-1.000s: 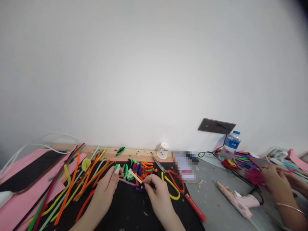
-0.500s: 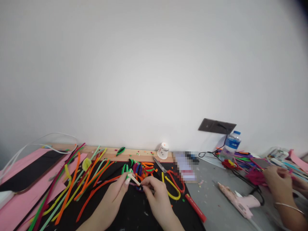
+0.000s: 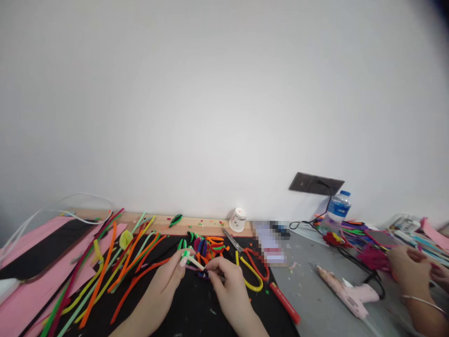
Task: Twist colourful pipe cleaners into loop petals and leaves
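My left hand (image 3: 167, 280) and my right hand (image 3: 229, 288) meet over a black mat (image 3: 189, 311) at the bottom centre. Between their pinched fingertips they hold a small pale stick (image 3: 195, 263) with a green pipe-cleaner piece at its left end. Both hands have their fingers closed on it. Just beyond lies a heap of short looped pipe cleaners (image 3: 206, 247) in purple, orange and green. An orange pipe cleaner (image 3: 135, 283) runs out to the left under my left hand.
Long pipe cleaners (image 3: 105, 267) and pink sheets (image 3: 24, 295) cover the left. Scissors (image 3: 245, 255), a red stick (image 3: 284, 304), a white jar (image 3: 237, 220), a pink glue gun (image 3: 347, 292) and a water bottle (image 3: 338, 207) lie to the right. Another person's hands (image 3: 409, 274) work at far right.
My left hand came in from the green pieces to the stick and now pinches its left end. The orange pipe cleaner shifted under it. The other person's hands moved slightly right.
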A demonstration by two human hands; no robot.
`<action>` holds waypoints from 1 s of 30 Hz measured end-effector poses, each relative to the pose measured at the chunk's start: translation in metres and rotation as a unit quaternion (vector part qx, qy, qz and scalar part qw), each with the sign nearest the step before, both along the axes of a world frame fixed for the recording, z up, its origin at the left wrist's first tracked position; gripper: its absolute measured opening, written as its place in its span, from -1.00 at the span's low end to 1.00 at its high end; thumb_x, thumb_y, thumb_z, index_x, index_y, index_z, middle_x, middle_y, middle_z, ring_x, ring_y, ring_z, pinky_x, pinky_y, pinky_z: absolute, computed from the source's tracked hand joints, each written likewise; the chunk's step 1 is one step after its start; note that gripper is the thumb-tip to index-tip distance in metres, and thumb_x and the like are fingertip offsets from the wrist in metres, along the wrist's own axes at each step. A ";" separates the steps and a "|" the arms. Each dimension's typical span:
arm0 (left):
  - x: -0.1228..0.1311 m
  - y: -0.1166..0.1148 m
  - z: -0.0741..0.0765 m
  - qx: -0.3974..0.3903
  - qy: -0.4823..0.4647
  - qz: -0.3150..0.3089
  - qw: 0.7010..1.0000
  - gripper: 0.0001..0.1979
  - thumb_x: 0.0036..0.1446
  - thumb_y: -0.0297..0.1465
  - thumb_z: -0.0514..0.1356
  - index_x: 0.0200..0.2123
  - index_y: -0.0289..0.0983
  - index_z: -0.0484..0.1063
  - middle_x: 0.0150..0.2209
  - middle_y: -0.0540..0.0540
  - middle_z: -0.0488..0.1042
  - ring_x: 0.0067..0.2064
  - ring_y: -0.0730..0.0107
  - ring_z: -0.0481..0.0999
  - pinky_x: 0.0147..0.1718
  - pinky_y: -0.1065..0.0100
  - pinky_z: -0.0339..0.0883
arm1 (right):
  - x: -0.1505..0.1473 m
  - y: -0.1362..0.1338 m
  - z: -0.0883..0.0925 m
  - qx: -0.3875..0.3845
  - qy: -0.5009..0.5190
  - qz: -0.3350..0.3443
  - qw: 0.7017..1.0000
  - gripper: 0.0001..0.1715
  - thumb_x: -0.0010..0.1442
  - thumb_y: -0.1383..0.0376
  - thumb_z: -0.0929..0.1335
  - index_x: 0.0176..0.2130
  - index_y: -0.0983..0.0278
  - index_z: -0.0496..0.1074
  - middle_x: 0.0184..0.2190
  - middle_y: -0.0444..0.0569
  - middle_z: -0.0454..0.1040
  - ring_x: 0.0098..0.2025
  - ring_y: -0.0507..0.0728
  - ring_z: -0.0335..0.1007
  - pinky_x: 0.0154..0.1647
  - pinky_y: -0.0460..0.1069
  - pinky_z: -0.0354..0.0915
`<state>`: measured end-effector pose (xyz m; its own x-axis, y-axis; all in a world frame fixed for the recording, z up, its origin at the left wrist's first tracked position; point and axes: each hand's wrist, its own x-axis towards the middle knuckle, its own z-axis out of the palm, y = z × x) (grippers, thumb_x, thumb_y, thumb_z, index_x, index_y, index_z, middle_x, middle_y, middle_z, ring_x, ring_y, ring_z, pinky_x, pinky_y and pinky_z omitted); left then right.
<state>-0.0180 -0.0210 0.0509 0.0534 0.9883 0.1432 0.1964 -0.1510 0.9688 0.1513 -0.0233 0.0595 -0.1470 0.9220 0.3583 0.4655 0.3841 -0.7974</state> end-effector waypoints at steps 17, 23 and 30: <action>0.008 -0.002 -0.005 0.012 0.083 -0.083 0.993 -0.69 0.19 -0.24 -0.06 -0.38 -0.21 0.42 -0.46 0.00 0.46 -0.32 0.27 0.43 -0.28 0.38 0.28 | -0.009 -0.002 -0.005 -0.063 0.148 0.019 0.987 -0.73 -0.09 0.59 0.29 -0.40 0.29 0.43 -0.49 -0.12 0.42 -0.45 0.03 0.33 -0.42 -0.12 0.22; 0.008 -0.004 -0.009 0.031 0.094 -0.059 0.993 -0.66 0.14 -0.21 -0.03 -0.51 -0.24 0.40 -0.49 -0.02 0.45 -0.37 0.27 0.41 -0.32 0.36 0.28 | -0.012 -0.005 -0.010 -0.060 0.159 0.017 0.985 -0.77 -0.09 0.57 0.30 -0.42 0.30 0.40 -0.50 -0.12 0.42 -0.45 0.03 0.30 -0.42 -0.12 0.21; 0.010 -0.005 -0.001 0.027 0.084 -0.052 0.995 -0.59 0.14 -0.17 -0.04 -0.55 -0.28 0.40 -0.55 -0.02 0.42 -0.43 0.30 0.38 -0.43 0.40 0.27 | -0.015 -0.006 -0.013 -0.046 0.148 0.022 0.988 -0.82 -0.06 0.53 0.30 -0.44 0.30 0.39 -0.49 -0.11 0.41 -0.44 0.05 0.31 -0.41 -0.11 0.22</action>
<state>-0.0077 -0.0259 0.0503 0.1824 0.9672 0.1771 0.3347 -0.2304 0.9137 0.1367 -0.0294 0.0470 -0.0895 0.9478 0.3059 0.1909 0.3178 -0.9287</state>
